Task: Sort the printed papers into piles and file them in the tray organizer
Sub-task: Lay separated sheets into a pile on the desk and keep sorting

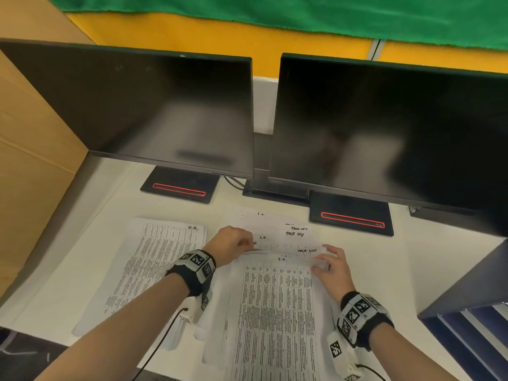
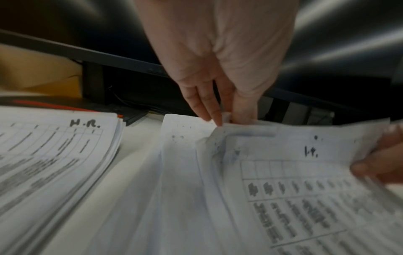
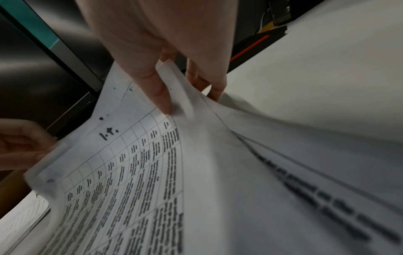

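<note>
- Left wrist view: left hand (image 2: 218,57) fingers (image 2: 214,117) pinch the far left corner of the top sheet (image 2: 305,172), marked "I.T."
- Right hand (image 3: 157,43) pinches the far right corner, thumb on top, fingers (image 3: 214,93) beneath.
- Sheet lifts off the mixed stack (image 1: 275,312) at tabletop (image 1: 426,257) centre; "H.R." pile (image 1: 154,259) lies left; tray organizer (image 1: 472,312) far right.
- Risk: thin, limp paper clings, so a second sheet may ride along, or a corner creases.

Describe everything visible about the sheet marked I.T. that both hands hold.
The I.T. sheet is thin white paper printed with a grid table of small text, "I.T." handwritten near its top. It is the top sheet of the middle stack. The left hand pinches its top left corner, the right hand its top right, bowing that edge upward.
</note>
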Action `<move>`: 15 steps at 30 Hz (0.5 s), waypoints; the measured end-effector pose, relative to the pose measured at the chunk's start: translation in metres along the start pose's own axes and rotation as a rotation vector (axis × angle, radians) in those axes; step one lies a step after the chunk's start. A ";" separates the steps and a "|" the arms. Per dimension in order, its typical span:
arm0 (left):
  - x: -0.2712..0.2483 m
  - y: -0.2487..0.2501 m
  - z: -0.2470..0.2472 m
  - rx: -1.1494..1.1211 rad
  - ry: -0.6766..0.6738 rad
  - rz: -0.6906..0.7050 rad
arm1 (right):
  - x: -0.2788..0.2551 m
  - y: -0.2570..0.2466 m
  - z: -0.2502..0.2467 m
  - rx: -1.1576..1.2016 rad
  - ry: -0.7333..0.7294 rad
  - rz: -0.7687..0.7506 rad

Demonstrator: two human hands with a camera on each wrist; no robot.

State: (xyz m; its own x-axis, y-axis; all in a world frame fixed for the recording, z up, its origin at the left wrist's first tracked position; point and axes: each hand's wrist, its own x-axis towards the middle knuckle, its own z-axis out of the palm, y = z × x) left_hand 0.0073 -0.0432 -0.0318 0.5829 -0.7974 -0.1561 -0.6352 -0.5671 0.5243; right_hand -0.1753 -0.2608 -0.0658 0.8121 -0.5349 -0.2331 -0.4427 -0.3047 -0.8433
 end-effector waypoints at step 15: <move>0.014 -0.005 0.005 0.054 -0.092 -0.241 | 0.000 0.003 0.002 0.106 -0.024 -0.020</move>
State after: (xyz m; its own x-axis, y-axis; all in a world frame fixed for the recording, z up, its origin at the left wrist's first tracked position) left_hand 0.0160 -0.0521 -0.0414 0.6738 -0.6519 -0.3478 -0.5112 -0.7512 0.4177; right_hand -0.1763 -0.2600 -0.0694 0.8302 -0.5097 -0.2259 -0.3843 -0.2296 -0.8942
